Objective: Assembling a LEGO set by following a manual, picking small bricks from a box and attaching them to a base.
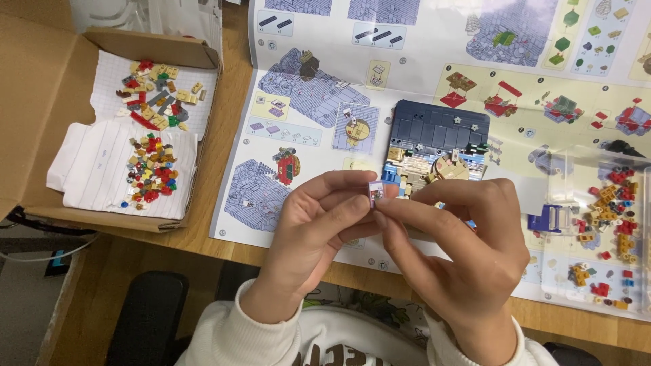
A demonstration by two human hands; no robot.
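Observation:
My left hand (319, 224) and my right hand (461, 244) meet in front of me, both pinching a tiny lilac brick piece (375, 191) between thumbs and forefingers. Just behind the hands sits a partly built model (434, 139) with a dark blue top and a pale blue and tan lower part, resting on a large printed instruction sheet (319, 74). My right hand covers the model's lower right corner.
A cardboard box (41, 81) at the left holds paper sheets with several small bricks in red, yellow and grey (154, 95). A clear plastic tray (603, 224) at the right holds more small bricks. The wooden table edge (224, 247) runs below.

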